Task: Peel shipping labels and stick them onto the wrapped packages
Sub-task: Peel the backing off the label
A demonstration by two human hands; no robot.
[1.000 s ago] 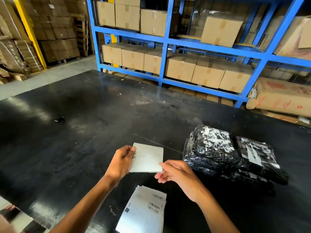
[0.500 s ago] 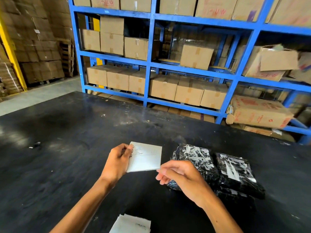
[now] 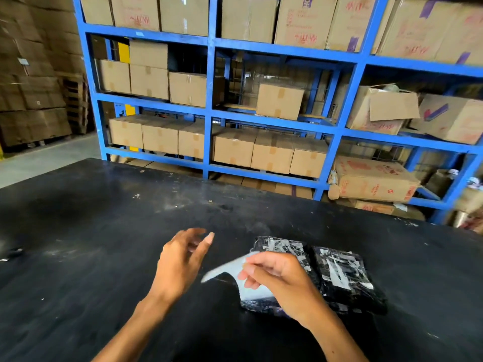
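The right hand (image 3: 277,280) pinches a white label (image 3: 227,267) in its fingers, holding it low over the nearer black package (image 3: 281,250) on the worktop (image 3: 104,244), seemingly ready for sticking. The left hand (image 3: 180,259) hovers beside it, fingers spread and empty, probably to smooth it down.

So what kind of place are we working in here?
Most likely a warehouse packing station: blue steel racking stacked with taped cardboard cartons, more cartons piled at the far left, and a black worktable holding black-wrapped packages awaiting labels.
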